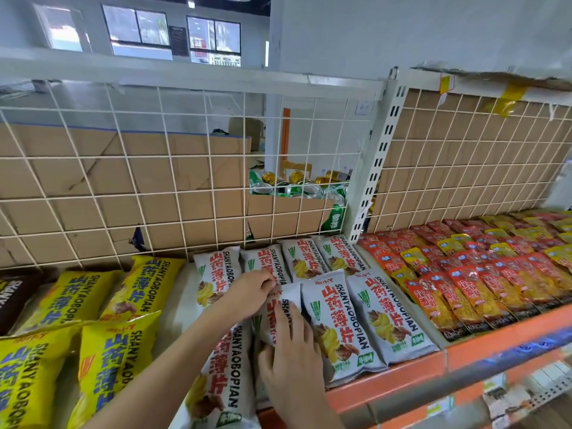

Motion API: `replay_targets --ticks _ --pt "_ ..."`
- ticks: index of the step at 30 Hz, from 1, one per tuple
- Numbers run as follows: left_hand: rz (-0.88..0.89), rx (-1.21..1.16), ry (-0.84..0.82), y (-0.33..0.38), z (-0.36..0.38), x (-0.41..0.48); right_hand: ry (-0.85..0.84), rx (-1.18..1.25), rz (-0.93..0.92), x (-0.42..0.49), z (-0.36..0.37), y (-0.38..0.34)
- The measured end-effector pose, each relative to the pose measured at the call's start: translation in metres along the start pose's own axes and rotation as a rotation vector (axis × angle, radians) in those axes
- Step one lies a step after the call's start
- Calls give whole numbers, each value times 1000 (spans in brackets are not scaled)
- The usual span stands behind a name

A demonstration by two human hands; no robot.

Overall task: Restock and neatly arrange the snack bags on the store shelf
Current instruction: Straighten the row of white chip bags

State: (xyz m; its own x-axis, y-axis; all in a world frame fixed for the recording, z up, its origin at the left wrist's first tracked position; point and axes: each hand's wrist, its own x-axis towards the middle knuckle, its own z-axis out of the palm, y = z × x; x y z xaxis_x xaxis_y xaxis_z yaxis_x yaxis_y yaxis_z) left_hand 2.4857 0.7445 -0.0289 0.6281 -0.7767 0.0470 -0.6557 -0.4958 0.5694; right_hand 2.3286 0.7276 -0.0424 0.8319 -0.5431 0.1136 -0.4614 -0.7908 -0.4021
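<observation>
Several white snack bags lie in rows on the shelf (402,370). Both my hands hold one white bag (280,308) in the middle of the front row. My left hand (247,289) pinches its far top edge. My right hand (289,354) lies over its lower part, thumb tucked under the near end. Another white bag (223,376) lies left of it, partly under my left forearm, and two more white bags (337,323) lie to its right. A back row of white bags (305,258) lines the wire grid.
Yellow snack bags (111,354) fill the shelf's left side, a brown bag (15,295) at the far left. Red and yellow small packets (470,274) cover the right section. A white wire grid (154,181) backs the shelf, with cardboard and drink cans (297,187) behind.
</observation>
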Motion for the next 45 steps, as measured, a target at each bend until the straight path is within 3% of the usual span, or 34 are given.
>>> replay_targets --ticks 4,22,28,33,39,45 --pt "-6 -22 -1 4 0 -3 -84 -11 -37 -2 -3 1" --pt "-116 103 45 10 4 2 -80 -19 38 -31 -4 -2" --pt "-100 92 136 8 9 0 16 -26 76 -34 6 2" --pt "7 -14 180 13 4 -2 202 -103 85 -35 14 4" --pt "-45 15 185 10 11 -5 259 -154 -66 -34 17 8" --pt "9 115 253 11 8 -12 142 -147 -161 -26 14 16"
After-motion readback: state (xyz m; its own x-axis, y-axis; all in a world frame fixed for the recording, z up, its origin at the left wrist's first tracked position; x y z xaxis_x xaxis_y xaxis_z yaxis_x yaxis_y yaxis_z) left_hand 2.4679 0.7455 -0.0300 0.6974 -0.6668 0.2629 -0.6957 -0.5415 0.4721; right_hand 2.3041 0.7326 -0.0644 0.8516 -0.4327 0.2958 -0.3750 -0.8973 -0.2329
